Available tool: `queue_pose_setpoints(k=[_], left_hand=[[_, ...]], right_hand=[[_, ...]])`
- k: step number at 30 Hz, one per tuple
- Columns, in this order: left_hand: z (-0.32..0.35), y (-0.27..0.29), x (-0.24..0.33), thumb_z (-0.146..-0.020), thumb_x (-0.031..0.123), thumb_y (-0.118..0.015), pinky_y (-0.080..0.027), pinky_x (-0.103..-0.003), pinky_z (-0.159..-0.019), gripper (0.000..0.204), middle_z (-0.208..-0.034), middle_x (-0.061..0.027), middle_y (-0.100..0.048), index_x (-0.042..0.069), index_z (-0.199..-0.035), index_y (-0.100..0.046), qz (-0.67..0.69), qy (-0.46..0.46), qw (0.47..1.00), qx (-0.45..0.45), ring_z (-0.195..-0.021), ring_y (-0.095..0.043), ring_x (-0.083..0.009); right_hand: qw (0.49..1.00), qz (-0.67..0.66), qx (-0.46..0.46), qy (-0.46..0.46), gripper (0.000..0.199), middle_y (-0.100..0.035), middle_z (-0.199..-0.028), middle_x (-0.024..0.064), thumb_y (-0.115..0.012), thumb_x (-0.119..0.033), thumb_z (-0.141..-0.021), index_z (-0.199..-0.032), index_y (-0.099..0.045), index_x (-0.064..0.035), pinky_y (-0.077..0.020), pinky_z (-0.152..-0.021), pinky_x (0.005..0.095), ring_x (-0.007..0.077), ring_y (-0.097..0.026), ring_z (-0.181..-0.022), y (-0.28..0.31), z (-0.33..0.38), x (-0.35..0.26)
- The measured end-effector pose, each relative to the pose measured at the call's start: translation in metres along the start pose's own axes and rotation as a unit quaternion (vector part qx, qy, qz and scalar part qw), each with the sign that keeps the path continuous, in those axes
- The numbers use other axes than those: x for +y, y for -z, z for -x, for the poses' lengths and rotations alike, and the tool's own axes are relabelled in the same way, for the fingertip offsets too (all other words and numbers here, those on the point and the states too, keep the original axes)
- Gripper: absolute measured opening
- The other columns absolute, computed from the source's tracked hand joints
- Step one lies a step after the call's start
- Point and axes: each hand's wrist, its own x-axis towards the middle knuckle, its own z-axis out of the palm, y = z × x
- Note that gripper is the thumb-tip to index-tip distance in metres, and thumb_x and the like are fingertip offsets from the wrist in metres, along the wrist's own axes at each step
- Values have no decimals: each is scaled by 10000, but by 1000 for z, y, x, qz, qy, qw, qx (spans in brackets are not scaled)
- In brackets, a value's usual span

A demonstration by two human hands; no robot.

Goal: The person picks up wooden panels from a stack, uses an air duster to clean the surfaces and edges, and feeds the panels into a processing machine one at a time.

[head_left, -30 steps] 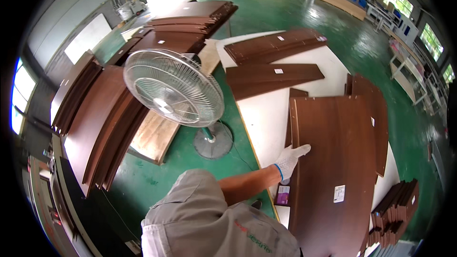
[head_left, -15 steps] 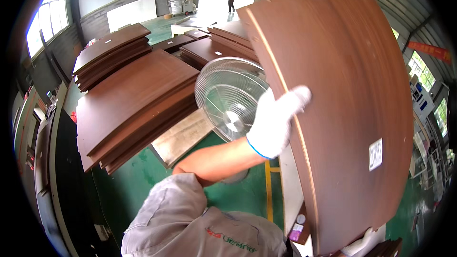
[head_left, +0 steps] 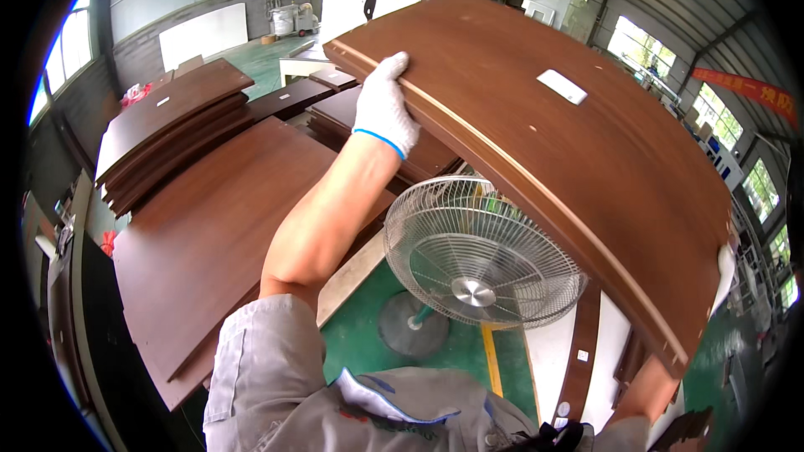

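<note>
Steadily, your white-gloved left fingers [head_left: 394, 68] and right fingers [head_left: 726, 266] grip a long brown wooden panel [head_left: 511, 125]; keep it off the round silver wire-caged fan [head_left: 473, 291].

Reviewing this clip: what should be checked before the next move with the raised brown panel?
1. Left hand gripping the brown panel: ok, at its far-left corner.
2. Right hand gripping the panel: cannot tell; it is at the right end, mostly hidden.
3. White label facing up: ok.
4. Panel clear of the fan: cannot tell; they overlap in view.
5. Both hands gloved: ok.
</note>
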Motion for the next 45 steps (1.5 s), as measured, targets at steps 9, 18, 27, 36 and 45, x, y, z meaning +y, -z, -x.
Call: queue_pose_setpoints(k=[9,18,27,36,45], left_hand=[[-153,150,-35,-932,277,-564,-472,-475,-1051,334,-1221,-107,-654,84,-1202,-593,23,100,982,160,-1160,-594,-298],[-258,303,-85,-900,273,-607,-463,-475,-1060,416,-1291,-113,-629,70,-1262,-570,4,175,940,292,-1170,-591,-305],[-302,371,-117,-945,282,-562,-406,-511,-1096,413,-1365,-128,-589,71,-1300,-545,-2,209,933,293,-1241,-550,-324],[-234,242,-140,-1008,320,-501,-453,-580,-1040,350,-1372,-70,-559,134,-1304,-528,6,340,927,155,-1290,-513,-296],[-320,273,-185,-999,362,-517,-453,-598,-1035,433,-1380,-100,-570,108,-1350,-512,-100,285,919,253,-1257,-548,-321]], right_hand=[[968,143,89,-189,397,-703,-996,138,-675,-313,-846,-1124,-652,-29,-573,-764,387,264,-686,-840,-18,-205,80],[909,267,100,-303,382,-699,-1058,80,-700,-282,-796,-1124,-665,-90,-564,-848,439,267,-672,-955,-57,-272,239],[920,134,35,-366,397,-651,-1230,136,-660,-133,-881,-1240,-595,25,-499,-1006,484,291,-629,-1137,-65,-280,384],[884,116,-10,-453,344,-638,-1236,136,-628,-101,-917,-1248,-584,-17,-531,-965,496,302,-639,-1109,-73,-329,485],[874,310,-18,-373,610,-591,-1244,184,-676,-64,-902,-1436,-412,67,-589,-734,356,250,-684,-927,-110,-305,335]])
